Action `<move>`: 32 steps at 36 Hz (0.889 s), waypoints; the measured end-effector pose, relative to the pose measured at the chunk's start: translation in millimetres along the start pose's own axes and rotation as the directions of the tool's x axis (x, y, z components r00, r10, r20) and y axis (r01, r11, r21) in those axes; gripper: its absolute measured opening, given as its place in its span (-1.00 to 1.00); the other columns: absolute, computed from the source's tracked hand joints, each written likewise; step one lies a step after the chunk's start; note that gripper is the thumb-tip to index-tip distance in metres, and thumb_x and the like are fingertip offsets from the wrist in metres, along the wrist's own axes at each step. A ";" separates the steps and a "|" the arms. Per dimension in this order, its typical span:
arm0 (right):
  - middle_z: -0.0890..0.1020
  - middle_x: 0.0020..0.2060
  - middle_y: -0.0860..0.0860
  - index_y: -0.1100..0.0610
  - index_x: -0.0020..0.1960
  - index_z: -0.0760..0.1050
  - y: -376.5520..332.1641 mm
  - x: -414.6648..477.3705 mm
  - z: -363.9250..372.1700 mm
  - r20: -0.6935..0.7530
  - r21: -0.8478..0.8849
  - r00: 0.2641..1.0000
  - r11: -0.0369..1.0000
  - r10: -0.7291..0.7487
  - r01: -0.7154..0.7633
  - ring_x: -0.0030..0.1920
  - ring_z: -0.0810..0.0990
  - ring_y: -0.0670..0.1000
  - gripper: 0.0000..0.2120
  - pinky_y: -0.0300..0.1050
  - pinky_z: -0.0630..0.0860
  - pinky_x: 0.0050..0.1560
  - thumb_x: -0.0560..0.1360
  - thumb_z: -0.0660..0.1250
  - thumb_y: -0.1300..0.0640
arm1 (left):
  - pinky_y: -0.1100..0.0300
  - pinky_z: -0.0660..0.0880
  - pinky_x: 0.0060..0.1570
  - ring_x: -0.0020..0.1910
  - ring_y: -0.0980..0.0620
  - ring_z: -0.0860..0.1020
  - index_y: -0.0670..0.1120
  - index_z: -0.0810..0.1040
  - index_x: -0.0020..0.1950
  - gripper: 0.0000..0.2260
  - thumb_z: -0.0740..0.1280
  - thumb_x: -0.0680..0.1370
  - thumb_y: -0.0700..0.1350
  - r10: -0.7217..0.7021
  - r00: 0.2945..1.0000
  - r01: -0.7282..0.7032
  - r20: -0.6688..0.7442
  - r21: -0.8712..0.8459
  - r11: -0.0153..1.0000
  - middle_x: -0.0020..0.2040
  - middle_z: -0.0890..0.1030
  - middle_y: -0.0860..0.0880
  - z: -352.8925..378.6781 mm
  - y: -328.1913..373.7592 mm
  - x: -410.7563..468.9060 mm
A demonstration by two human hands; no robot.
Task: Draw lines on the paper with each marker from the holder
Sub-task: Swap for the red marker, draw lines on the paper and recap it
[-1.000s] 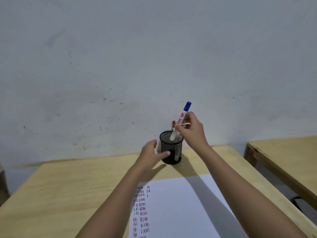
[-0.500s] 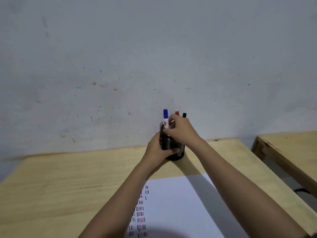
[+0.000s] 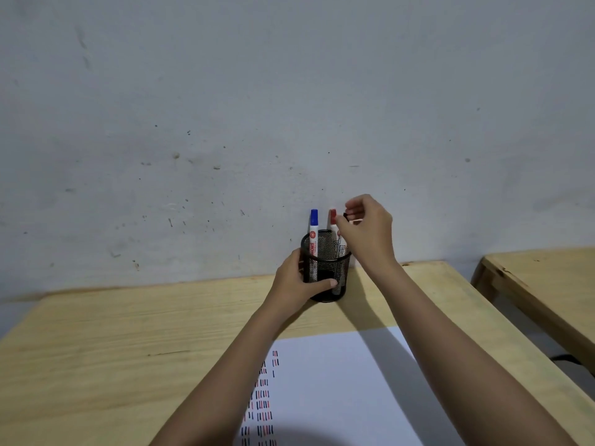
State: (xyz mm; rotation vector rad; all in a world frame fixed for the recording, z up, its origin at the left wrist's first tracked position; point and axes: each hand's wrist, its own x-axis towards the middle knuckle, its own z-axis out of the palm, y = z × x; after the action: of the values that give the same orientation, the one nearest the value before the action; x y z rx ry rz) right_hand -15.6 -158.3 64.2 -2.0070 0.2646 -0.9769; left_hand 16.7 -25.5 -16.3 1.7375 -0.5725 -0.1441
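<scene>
A black mesh holder (image 3: 325,275) stands on the wooden table near the wall. My left hand (image 3: 296,281) is wrapped around its left side, thumb across the front. A blue-capped marker (image 3: 313,233) stands upright in it at the left, and a red-capped marker (image 3: 333,220) beside it. My right hand (image 3: 368,233) hovers over the holder's right rim, its fingertips pinched on the black cap (image 3: 345,216) of a third marker, whose body is mostly hidden by the hand. The white paper (image 3: 338,387) lies in front, with short black, red and blue strokes along its left part.
The light wooden table (image 3: 128,349) butts against a grey wall (image 3: 289,107). A second wooden table (image 3: 547,284) stands to the right across a narrow gap, with a dark cable (image 3: 566,360) on the floor between them.
My right hand lowered the blue marker into the holder, let it go, and shifted right to pinch the black marker's cap. My left hand closed around the holder.
</scene>
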 end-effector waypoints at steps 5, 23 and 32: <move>0.47 -0.06 0.06 0.22 0.07 0.43 11.4 1.4 2.8 0.077 -0.154 0.988 0.981 0.132 -0.119 -0.06 0.43 -0.01 -0.66 -0.21 0.32 -0.12 0.34 0.43 0.20 | 0.37 0.48 0.00 0.09 0.19 0.54 -0.01 0.42 0.25 -0.43 0.56 0.30 -0.10 0.007 1.000 -0.007 0.018 -0.003 1.000 0.11 0.56 0.11 -0.1 1.9 -2.1; 0.51 -0.05 0.07 0.20 0.00 0.46 15.3 -8.8 16.0 0.105 -0.079 0.994 0.997 0.004 0.005 -0.01 0.48 0.02 -0.74 -0.53 0.34 -0.18 0.32 0.40 0.27 | 0.32 0.50 0.04 0.11 0.20 0.56 0.01 0.44 0.21 -0.47 0.56 0.30 -0.09 0.011 1.000 -0.010 0.017 -0.035 0.999 0.15 0.58 0.05 -1.0 -6.5 0.9; 0.36 -0.11 0.02 0.19 -0.04 0.60 10.7 -5.8 24.7 0.304 -0.283 0.952 0.952 -0.026 0.117 0.07 0.44 0.08 -0.83 -0.20 0.32 -0.06 0.41 0.39 0.14 | 0.20 0.54 0.07 0.10 0.12 0.58 -0.03 0.47 0.17 -0.49 0.57 0.28 -0.10 0.004 1.000 -0.003 0.016 -0.043 0.999 0.12 0.61 0.00 -1.0 -9.1 2.5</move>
State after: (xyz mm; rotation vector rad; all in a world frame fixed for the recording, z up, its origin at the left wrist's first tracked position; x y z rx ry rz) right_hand 0.2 -146.7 44.8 -2.4237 0.1810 -0.6935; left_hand 21.9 -24.5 -24.1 1.6951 -0.5801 -0.1672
